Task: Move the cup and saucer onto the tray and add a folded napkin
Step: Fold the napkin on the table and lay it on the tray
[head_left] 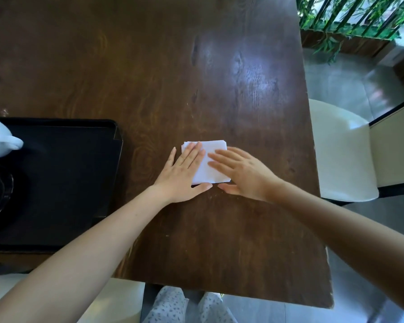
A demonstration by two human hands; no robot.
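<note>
Napkin [208, 159] ctr frame, flat under both hands; L hand [184, 176] & R hand [243, 173] fingers splayed, gripping nothing. Tray [79, 183] lies left, L hand nearer.

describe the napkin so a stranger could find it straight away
On the dark wooden table, look right of the black tray. Both hands, left hand and right hand, lie flat on a folded napkin. It is the only white paper on the bare wood.

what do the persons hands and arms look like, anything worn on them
Both forearms are bare up to the frame edge: no sleeves, gloves, watch, bracelets or rings show on the left hand or the right hand. Fingernails look short and unpainted.
</note>
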